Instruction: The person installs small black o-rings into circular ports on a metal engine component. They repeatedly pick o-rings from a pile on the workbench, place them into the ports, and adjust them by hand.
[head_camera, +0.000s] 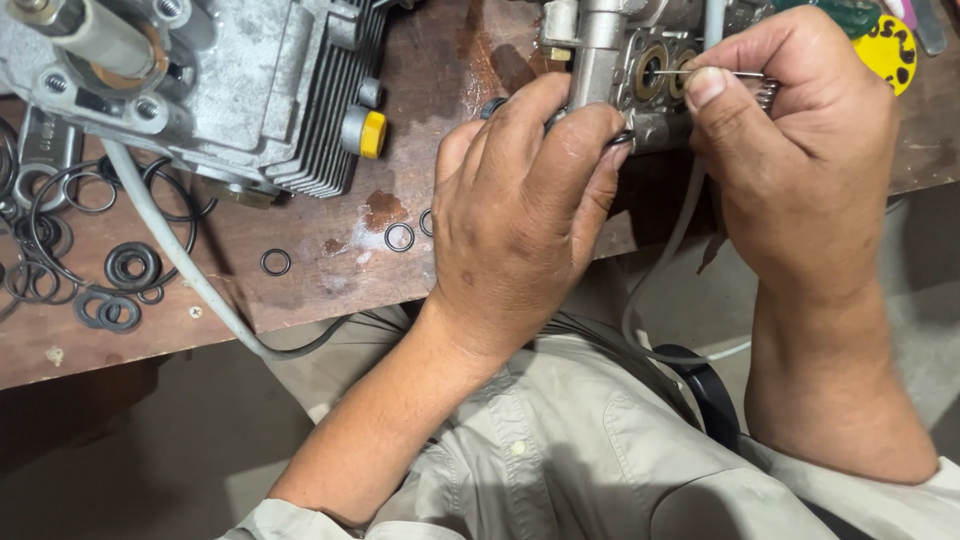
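Upper left of frame: a grey finned metal housing (250, 90) sits on the worn wooden bench (330, 270), a yellow cap (372, 134) on its right side. Lower left: black rubber rings (120, 285) scattered in mixed sizes, some stacked; a grey hose (170, 245) runs diagonally through them to the bench edge. Two loose small rings lie further right, near centre. Centre: left hand (520, 215), back toward the camera, fingers curled around the lower part of a small metal valve block (620, 60) at the upper centre edge of the bench; a black ring shows at the fingertips. Right: right hand (800, 150), thumb and forefinger pinching a thin metal pick (700, 73), held level, its tip at one of the round brass-rimmed ports in the block's face. Upper right corner: yellow round tag (888, 50).
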